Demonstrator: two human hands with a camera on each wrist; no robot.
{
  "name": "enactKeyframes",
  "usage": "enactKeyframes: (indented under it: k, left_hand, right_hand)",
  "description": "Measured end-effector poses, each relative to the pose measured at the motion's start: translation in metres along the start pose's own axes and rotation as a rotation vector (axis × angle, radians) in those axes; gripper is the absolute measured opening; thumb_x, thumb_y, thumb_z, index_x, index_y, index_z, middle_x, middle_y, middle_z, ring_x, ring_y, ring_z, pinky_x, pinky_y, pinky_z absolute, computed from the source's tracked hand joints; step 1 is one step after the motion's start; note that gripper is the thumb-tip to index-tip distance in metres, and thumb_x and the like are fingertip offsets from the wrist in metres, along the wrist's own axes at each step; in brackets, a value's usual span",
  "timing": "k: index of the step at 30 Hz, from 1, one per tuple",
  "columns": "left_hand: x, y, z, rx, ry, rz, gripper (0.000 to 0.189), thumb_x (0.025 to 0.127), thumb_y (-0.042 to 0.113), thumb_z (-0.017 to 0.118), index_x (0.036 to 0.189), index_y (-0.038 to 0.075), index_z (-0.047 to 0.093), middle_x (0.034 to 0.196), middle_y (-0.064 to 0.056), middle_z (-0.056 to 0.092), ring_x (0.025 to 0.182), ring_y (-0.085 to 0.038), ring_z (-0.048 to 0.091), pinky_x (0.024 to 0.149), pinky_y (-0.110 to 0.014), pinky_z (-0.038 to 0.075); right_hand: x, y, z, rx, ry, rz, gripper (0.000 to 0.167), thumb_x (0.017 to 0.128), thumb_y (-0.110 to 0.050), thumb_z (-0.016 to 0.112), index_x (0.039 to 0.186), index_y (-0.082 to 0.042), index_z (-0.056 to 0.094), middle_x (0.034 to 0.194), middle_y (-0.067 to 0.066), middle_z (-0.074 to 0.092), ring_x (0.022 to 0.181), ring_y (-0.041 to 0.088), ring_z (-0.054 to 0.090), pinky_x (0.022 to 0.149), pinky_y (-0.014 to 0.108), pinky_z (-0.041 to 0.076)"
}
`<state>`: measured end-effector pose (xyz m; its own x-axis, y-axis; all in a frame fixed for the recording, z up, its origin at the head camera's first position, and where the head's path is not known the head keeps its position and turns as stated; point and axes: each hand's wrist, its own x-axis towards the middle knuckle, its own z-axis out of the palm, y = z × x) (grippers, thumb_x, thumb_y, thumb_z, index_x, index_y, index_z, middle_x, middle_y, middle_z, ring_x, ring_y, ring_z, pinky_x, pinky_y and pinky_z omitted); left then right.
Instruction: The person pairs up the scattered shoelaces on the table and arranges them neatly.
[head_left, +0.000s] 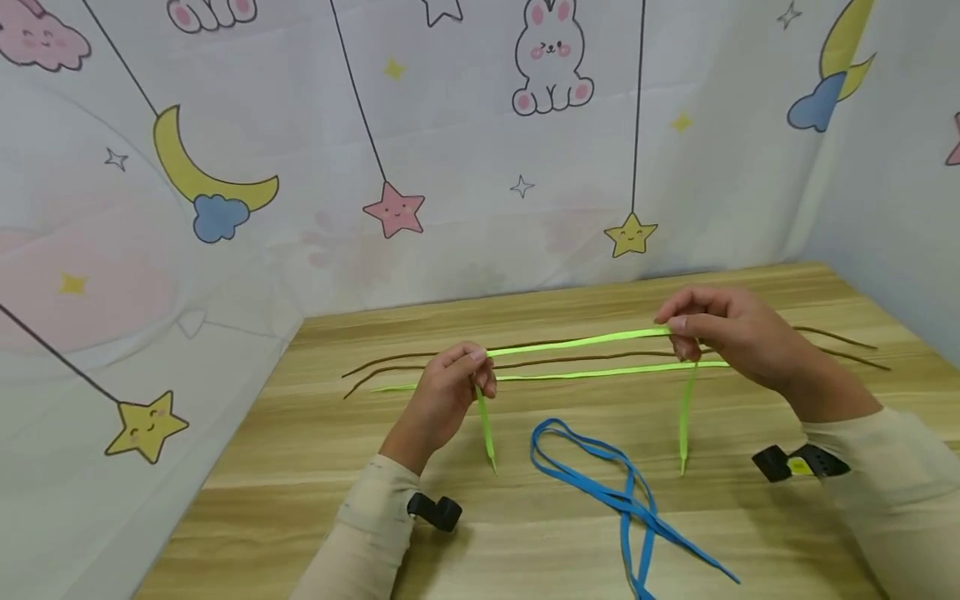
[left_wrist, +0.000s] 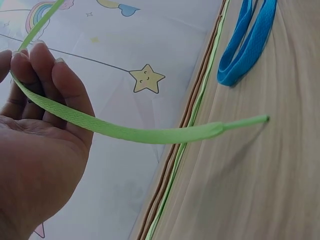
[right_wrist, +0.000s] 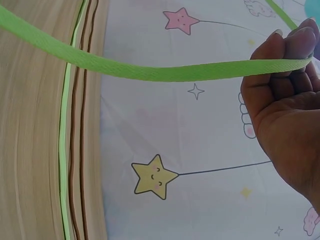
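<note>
A flat neon-green shoelace [head_left: 577, 342] is stretched between both hands above the table. My left hand [head_left: 448, 390] pinches it near one end, and my right hand [head_left: 731, 337] pinches it near the other. Short tails with their tips hang down below each hand; the left tail [left_wrist: 150, 136] shows large in the left wrist view, the right tail [right_wrist: 170, 73] in the right wrist view. Beyond the hands, a second green shoelace [head_left: 600, 373] lies straight across the table, beside two thin brown laces [head_left: 558, 362] laid roughly parallel to it.
A blue shoelace [head_left: 592, 485] lies folded in loose loops at the front of the wooden table [head_left: 315, 492]. Behind the table hangs a white cloth [head_left: 465, 125] printed with stars, moons and rabbits.
</note>
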<state>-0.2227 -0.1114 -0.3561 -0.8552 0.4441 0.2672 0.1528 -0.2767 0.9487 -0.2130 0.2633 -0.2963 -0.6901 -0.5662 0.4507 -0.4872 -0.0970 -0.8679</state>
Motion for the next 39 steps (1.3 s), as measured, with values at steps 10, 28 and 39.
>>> enactKeyframes:
  k: [10,28,39]
  left_hand:
    - [-0.003,0.001,-0.011,0.003,0.019,0.025,0.031,0.106,0.02,0.047,0.077,0.014,0.056,0.074,0.001,0.054,0.075,-0.017,0.058,0.08,-0.035,0.046]
    - [-0.002,0.002,-0.024,-0.01,0.073,0.026,0.034,0.106,0.014,0.044,0.075,0.012,0.057,0.074,0.0,0.054,0.072,-0.016,0.057,0.077,-0.031,0.048]
    - [-0.003,0.004,-0.034,0.026,0.111,0.059,0.032,0.107,0.019,0.049,0.077,0.011,0.056,0.077,-0.002,0.053,0.074,-0.018,0.057,0.078,-0.032,0.049]
  right_hand:
    - [-0.001,0.001,-0.003,-0.014,0.023,0.026,0.02,0.103,0.01,0.042,0.11,0.012,0.06,0.076,0.007,0.056,0.065,0.021,0.052,0.059,0.036,0.048]
    - [-0.002,0.006,-0.011,-0.069,0.068,0.088,0.018,0.103,0.006,0.046,0.11,0.007,0.063,0.078,0.008,0.056,0.067,0.022,0.053,0.063,0.032,0.051]
    - [-0.005,0.009,-0.021,-0.113,0.103,0.109,0.018,0.103,0.004,0.047,0.11,0.004,0.064,0.082,0.007,0.056,0.068,0.021,0.053,0.064,0.033,0.05]
